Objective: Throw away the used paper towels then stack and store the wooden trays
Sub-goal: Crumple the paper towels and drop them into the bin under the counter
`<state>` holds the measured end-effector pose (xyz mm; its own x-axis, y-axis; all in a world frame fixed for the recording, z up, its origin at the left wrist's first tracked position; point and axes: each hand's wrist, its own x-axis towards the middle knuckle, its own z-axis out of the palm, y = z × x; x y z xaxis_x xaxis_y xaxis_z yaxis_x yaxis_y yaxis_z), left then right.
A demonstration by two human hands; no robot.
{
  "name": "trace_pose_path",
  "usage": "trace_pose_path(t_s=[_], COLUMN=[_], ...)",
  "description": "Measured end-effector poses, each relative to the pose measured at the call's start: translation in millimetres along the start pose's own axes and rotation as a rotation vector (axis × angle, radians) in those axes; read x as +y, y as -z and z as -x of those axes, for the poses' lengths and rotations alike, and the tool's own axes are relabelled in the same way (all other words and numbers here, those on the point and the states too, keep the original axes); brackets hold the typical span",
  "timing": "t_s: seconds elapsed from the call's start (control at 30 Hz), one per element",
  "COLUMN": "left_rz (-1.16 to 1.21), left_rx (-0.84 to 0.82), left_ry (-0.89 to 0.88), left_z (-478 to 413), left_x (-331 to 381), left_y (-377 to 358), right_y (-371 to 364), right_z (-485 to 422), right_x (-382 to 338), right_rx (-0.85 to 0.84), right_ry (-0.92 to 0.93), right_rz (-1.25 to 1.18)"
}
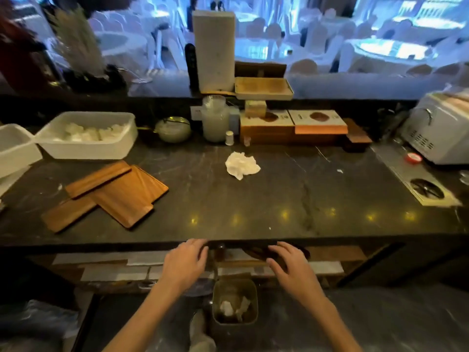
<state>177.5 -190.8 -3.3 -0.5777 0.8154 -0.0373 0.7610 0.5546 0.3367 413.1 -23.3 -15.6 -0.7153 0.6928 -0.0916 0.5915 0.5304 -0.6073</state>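
Since both my left hand (186,260) and right hand (289,265) hang open and empty, I'd pinch the light, soft paper towel (242,165) anywhere, right of the wooden trays (109,194).

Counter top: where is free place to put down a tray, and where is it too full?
Free: the dark counter between the crumpled paper towel and the front edge, right to the metal drain plate. Crowded: the back row of jars and boxes, and the left with wooden trays and white tubs.

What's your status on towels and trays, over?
Both hands empty: left, right, at counter edge. One towel still on counter, some in bin. Trays unstacked, left side. Path to the towel is clear.
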Motion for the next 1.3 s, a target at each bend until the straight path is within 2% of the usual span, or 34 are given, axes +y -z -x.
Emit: trace_pose_path(t_s=[0.1,0.23,0.43,0.53,0.63,0.87,1.07,1.2,1.3], left_rz=[0.002,0.023,0.058,0.069,0.060,0.052,0.033,0.044,0.052], left_rx=[0.037,-0.010,-0.045,-0.075,-0.092,-0.188,-0.207,-0.209,-0.282], left_ry=[0.007,-0.036,-0.175,-0.223,-0.251,-0.177,-0.021,0.030,0.024], left_z=[-32.0,-95.0,-216.9,-254.8,-298.8,-368.8,-414.9,-447.8,-476.9], left_x=[-14.3,-24.0,-25.8,-25.6,-33.4,-42.0,-38.0,-26.5,-17.3], left_y=[8.5,16.5,28.0,30.0,28.5,3.5,-20.4,-35.9,-51.0], right_y=[11.6,20.0,36.2,44.5,47.1,30.1,16.5,4.1,-11.6], right_z=[-39.0,-83.2,-144.3,-172.4,-213.5,-314.8,-412.8,-464.1,-491.5], right_x=[-10.9,-19.4,-25.4,-29.0,-35.8,-40.0,-26.8,-11.9,-2.2], right_rx=[-0.002,0.015,0.044,0.038,0.062,0.009,-0.033,-0.045,-0.105], right_ry=[-0.014,-0.051,-0.199,-0.307,-0.340,-0.331,-0.337,-0.375,-0.396], right_rz=[0.011,0.001,-0.040,-0.055,-0.033,0.043,0.089,0.001,-0.099])
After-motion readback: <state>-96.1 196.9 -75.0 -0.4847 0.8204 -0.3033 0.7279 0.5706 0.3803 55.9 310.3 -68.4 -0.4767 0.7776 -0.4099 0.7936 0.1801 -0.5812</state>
